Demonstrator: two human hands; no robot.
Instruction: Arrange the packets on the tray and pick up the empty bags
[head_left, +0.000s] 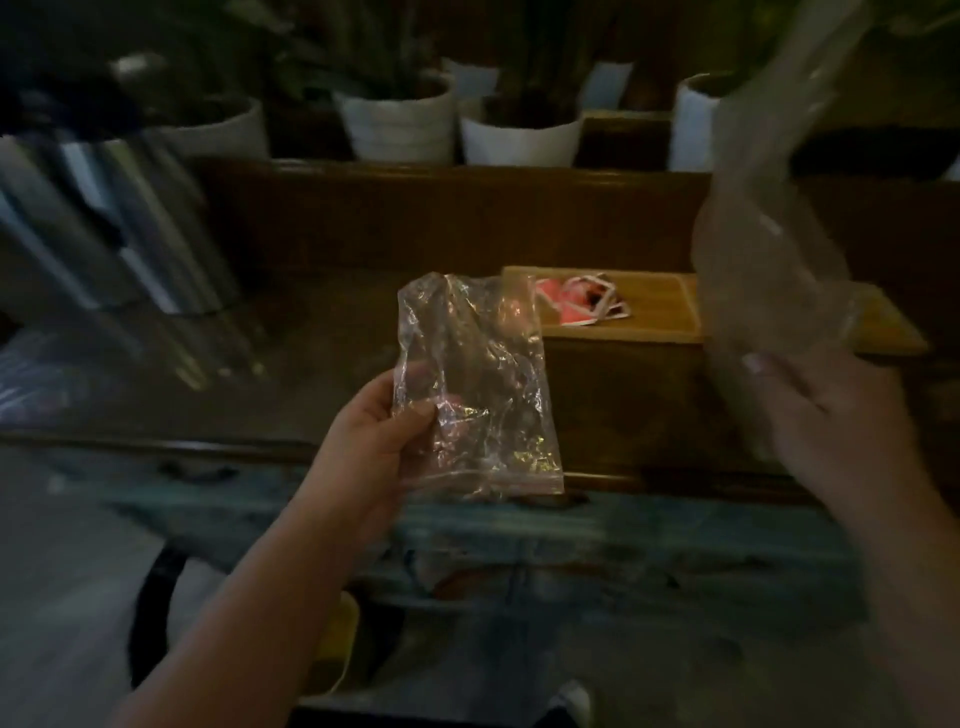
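My left hand (382, 434) pinches a small clear crinkled plastic bag (475, 387) by its left edge, thumb on the front, and holds it upright above the dark wooden counter (322, 332). At the right, my right hand (831, 410) is blurred and holds a larger clear plastic bag (769, 218) that rises toward the top right corner. Between the two bags an open wooden box (644, 322) sits on the counter with red and white cards (582, 301) inside.
A shiny metal canister (119, 223) stands at the left of the counter. Several white plant pots (400, 124) line a ledge behind it. A worn blue-green panel (519, 540) runs below the counter's front edge.
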